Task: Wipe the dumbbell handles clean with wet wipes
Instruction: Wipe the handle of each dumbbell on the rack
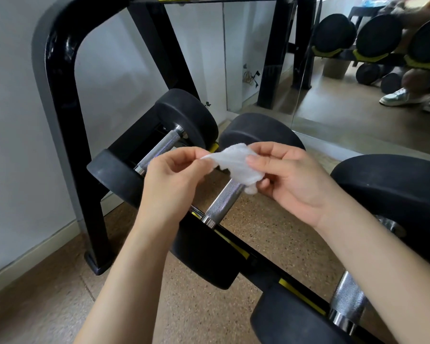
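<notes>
A black steel dumbbell rack (60, 115) fills the view, its curved upright standing on speckled brown flooring (199, 309) beside a white wall. Behind the rack a wall mirror (345, 115) reflects more dumbbells on a rack and a pair of pale shoes.

Three black round-headed dumbbells lie side by side on the bottom tier, each with a knurled chrome handle running away from the camera. These are the left dumbbell (186, 115), the middle dumbbell (258, 131) and the right dumbbell (395, 192), the last only partly in frame.

Both bare hands are raised over the middle one. The right hand (296, 180) holds a crumpled white wet wipe (236, 162), thumb pressed on top and fingers curled beneath it. The left hand (169, 180) pinches the wipe's left corner between thumb and forefinger, its other fingers bent inward.

The wipe is stretched between the hands, directly above the far end of the middle handle (224, 199); whether it touches the metal cannot be told
</notes>
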A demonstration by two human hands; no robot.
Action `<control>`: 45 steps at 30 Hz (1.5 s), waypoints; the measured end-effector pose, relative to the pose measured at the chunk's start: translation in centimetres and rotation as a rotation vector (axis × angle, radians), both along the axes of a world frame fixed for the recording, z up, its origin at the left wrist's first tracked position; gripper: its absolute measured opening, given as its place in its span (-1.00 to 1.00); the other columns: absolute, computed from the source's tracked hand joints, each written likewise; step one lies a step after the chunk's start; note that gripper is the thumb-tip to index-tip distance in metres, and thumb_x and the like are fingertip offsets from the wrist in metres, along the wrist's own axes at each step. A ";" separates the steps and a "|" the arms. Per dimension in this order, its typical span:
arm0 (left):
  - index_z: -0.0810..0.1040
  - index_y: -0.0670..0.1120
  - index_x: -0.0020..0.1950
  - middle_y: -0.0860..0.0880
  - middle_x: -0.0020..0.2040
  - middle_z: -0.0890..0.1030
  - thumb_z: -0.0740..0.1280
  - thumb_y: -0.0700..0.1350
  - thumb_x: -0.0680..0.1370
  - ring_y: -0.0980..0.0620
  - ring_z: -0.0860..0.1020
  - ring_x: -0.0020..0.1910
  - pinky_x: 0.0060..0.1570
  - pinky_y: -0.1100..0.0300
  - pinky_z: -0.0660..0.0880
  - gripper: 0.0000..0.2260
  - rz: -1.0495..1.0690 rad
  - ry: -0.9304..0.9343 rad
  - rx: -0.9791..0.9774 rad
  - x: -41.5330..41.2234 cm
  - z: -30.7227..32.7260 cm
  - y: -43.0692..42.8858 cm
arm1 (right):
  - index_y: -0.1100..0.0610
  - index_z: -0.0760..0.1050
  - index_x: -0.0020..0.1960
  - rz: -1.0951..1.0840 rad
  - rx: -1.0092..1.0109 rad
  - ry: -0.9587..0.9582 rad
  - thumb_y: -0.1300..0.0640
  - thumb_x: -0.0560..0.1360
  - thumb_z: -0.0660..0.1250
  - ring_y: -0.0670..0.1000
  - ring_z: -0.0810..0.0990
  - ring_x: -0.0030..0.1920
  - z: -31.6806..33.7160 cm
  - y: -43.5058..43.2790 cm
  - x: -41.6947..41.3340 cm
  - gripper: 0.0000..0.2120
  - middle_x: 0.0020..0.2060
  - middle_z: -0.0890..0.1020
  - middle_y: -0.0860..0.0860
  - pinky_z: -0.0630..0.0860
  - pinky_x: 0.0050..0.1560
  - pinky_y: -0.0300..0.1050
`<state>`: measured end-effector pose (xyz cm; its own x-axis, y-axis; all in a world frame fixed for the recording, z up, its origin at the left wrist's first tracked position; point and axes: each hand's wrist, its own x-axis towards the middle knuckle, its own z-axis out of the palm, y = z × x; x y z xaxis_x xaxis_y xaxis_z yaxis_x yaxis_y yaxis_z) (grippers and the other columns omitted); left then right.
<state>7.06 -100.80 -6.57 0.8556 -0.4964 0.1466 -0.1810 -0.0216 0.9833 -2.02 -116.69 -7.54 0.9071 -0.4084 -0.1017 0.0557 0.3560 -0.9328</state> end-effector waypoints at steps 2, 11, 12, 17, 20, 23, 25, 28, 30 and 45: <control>0.65 -0.13 -0.17 -0.11 -0.25 0.64 0.37 -0.21 0.53 0.02 0.56 -0.21 -0.12 0.14 0.47 -0.90 -0.024 0.044 -0.074 0.0 0.1 0.0 | 0.25 0.62 0.05 0.062 -0.030 0.020 0.24 0.31 0.44 -0.01 0.49 -0.31 0.2 -0.2 -0.3 -0.69 -0.13 0.63 0.13 0.44 -0.43 -0.35; 0.54 0.10 -0.07 0.15 -0.15 0.54 0.34 -0.22 0.54 0.21 0.50 -0.14 -0.23 0.40 0.32 -0.81 0.188 -0.572 0.521 0.5 -0.8 0.2 | 0.17 0.54 -0.15 0.148 -0.272 0.122 0.13 0.38 0.41 -0.07 0.43 -0.36 1.4 -1.1 -1.3 -0.87 -0.26 0.56 0.08 0.32 -0.47 -0.32; 0.54 0.11 -0.07 0.13 -0.08 0.53 0.34 -0.25 0.52 0.19 0.50 -0.07 -0.15 0.37 0.33 -0.77 0.193 -0.597 0.533 0.4 -0.8 0.2 | 0.17 0.52 -0.13 0.146 -0.305 0.099 0.17 0.42 0.40 -0.09 0.45 -0.36 1.4 -0.9 -1.3 -0.91 -0.27 0.56 0.07 0.33 -0.44 -0.31; 0.58 0.05 0.14 0.07 -0.11 0.66 0.47 0.03 0.46 0.12 0.63 -0.12 -0.06 0.14 0.57 -0.72 -0.262 -0.297 0.246 -1.2 0.1 -0.5 | 0.17 0.49 -0.15 0.106 -0.329 0.013 0.29 0.43 0.41 -0.08 0.52 -0.38 1.3 0.6 -0.4 -0.90 -0.33 0.64 0.06 0.33 -0.44 -0.30; 0.64 0.06 0.00 0.11 -0.21 0.69 0.49 -0.09 0.46 0.16 0.65 -0.23 -0.19 0.12 0.59 -0.85 -0.237 -0.351 0.361 -1.1 -0.1 -0.6 | 0.14 0.50 -0.19 0.009 -0.419 0.071 0.23 0.41 0.47 -0.13 0.53 -0.39 1.1 0.9 -0.1 -0.86 -0.33 0.66 0.04 0.36 -0.47 -0.33; 0.64 0.02 -0.08 0.12 -0.25 0.70 0.44 -0.23 0.48 0.17 0.65 -0.27 -0.20 0.21 0.56 -0.86 -0.169 -0.266 0.352 -0.4 -0.4 -0.3 | 0.12 0.48 -0.18 -0.170 -0.492 0.115 0.19 0.41 0.49 -0.18 0.47 -0.46 0.0 0.5 0.4 -0.82 -0.42 0.57 -0.02 0.34 -0.48 -0.41; 0.57 0.04 -0.04 0.12 -0.23 0.69 0.41 -0.23 0.49 0.18 0.65 -0.25 -0.19 0.22 0.55 -0.83 -0.180 -0.269 0.393 0.0 -0.4 -0.3 | 0.09 0.48 -0.16 -0.216 -0.473 0.108 0.19 0.45 0.46 -0.13 0.44 -0.48 -0.9 0.5 0.6 -0.85 -0.45 0.52 -0.02 0.35 -0.49 -0.34; 0.50 0.07 -0.02 0.12 -0.17 0.67 0.38 -0.16 0.52 0.16 0.61 -0.21 -0.20 0.21 0.53 -0.86 -0.216 -0.480 0.573 0.0 -0.8 -0.3 | 0.11 0.59 -0.16 -0.093 -0.357 0.039 0.22 0.50 0.40 0.01 0.61 -0.33 -1.8 1.1 0.9 -0.93 -0.36 0.62 0.01 0.59 -0.32 -0.16; 0.58 0.06 -0.01 0.12 -0.12 0.65 0.37 -0.05 0.52 0.12 0.60 -0.11 -0.11 0.15 0.53 -0.93 -0.241 -0.636 0.744 0.3 -1.1 0.0 | 0.11 0.67 -0.12 -0.013 -0.613 0.031 0.14 0.47 0.44 0.00 0.67 -0.21 -3.1 1.6 1.1 -0.95 -0.28 0.68 -0.02 0.64 -0.12 -0.08; 0.63 0.07 0.07 0.14 0.02 0.63 0.21 0.15 0.58 0.19 0.54 0.00 0.04 0.16 0.49 -0.73 -0.192 -0.535 0.692 1.0 -2.8 3.9 | 0.13 0.58 0.08 0.133 -1.562 -0.114 0.32 0.47 0.31 0.09 0.55 -0.14 -4.7 1.8 2.3 -0.77 -0.08 0.56 0.05 0.53 -0.18 0.03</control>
<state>8.05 -96.90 -9.33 0.6520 -0.7492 0.1164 -0.6729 -0.5010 0.5442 0.27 -114.91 -12.25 0.9168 0.0403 0.3973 0.1971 -0.9110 -0.3623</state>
